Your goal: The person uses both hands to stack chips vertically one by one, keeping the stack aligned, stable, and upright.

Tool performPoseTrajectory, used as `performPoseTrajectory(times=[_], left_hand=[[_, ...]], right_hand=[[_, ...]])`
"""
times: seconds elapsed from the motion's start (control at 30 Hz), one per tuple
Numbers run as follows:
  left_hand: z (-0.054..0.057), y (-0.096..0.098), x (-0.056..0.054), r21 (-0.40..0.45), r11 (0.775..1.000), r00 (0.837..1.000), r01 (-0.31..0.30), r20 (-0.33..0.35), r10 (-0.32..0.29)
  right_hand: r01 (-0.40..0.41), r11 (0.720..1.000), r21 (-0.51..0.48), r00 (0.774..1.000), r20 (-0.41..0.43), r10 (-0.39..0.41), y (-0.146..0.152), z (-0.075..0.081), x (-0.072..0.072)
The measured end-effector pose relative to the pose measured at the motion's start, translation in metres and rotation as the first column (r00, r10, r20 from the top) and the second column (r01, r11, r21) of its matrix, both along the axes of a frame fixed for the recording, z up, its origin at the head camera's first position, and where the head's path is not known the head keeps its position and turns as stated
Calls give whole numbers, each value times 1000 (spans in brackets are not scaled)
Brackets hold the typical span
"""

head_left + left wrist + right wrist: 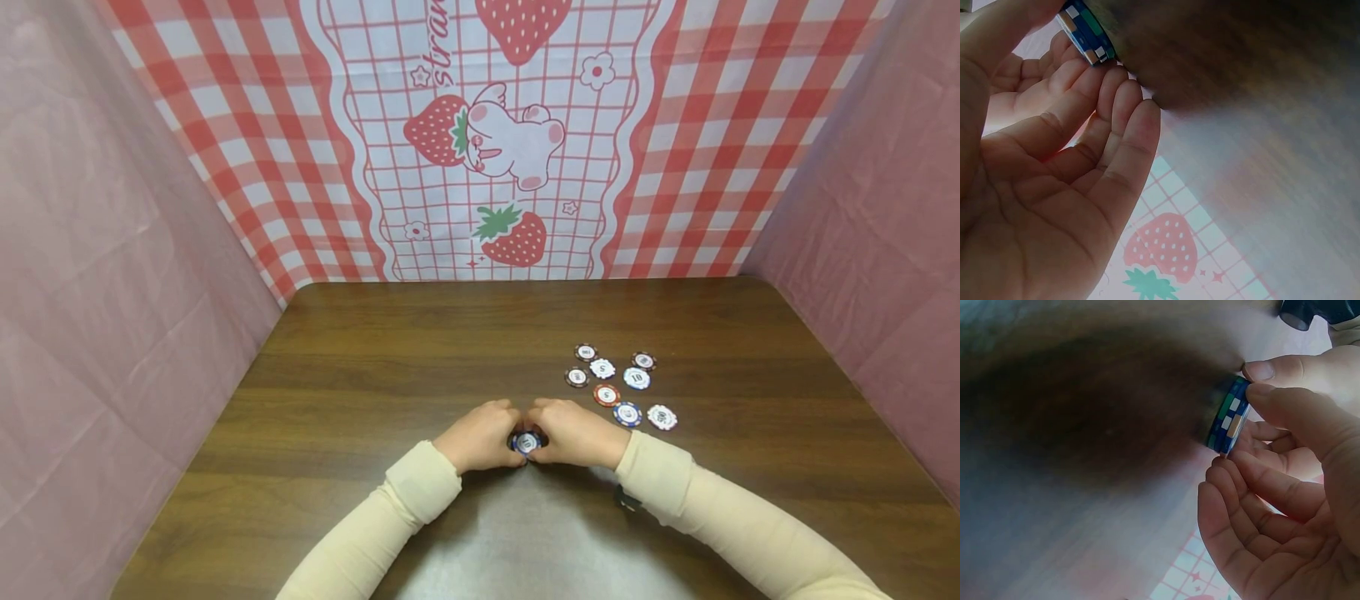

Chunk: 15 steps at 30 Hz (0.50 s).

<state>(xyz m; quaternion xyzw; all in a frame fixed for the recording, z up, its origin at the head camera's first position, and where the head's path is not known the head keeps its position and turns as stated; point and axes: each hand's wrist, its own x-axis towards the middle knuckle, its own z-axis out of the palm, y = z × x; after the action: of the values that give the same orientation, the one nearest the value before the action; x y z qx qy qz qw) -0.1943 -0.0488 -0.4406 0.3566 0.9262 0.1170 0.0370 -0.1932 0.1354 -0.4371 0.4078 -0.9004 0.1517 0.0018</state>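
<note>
At the head view's lower centre, the left hand (485,435) pinches the left side of a short stack of chips (527,442). It looks light and stiff; its smooth faces may slip, so hold several rims together. The right hand (573,432) pinches its right side. Right of centre lie loose chips (607,395).

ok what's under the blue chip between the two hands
Under the blue chip, the right wrist view shows blue and green edges of lower chips, gripped with it by the left hand and right hand. Those chips' faces are covered, so their numbers can't be seen.
</note>
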Motion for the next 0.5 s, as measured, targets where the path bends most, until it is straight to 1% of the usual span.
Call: performPoseTrajectory(times=[0.13, 0.27, 0.37, 0.5], left_hand=[[0, 0, 0, -1, 1000, 1000, 6, -9, -6], [0, 0, 1, -11, 1000, 1000, 7, -16, -7], [0, 0, 1, -15, 1000, 1000, 6, -17, -6], [0, 0, 1, -12, 1000, 1000, 7, -10, -8]], right_hand=[[0, 1000, 3, 1000, -2, 0, 1, 0, -1], [0, 1000, -21, 1000, 19, 0, 3, 3, -2], [20, 999, -40, 999, 27, -19, 6, 7, -5], [59, 997, -42, 998, 33, -58, 11, 13, -12]])
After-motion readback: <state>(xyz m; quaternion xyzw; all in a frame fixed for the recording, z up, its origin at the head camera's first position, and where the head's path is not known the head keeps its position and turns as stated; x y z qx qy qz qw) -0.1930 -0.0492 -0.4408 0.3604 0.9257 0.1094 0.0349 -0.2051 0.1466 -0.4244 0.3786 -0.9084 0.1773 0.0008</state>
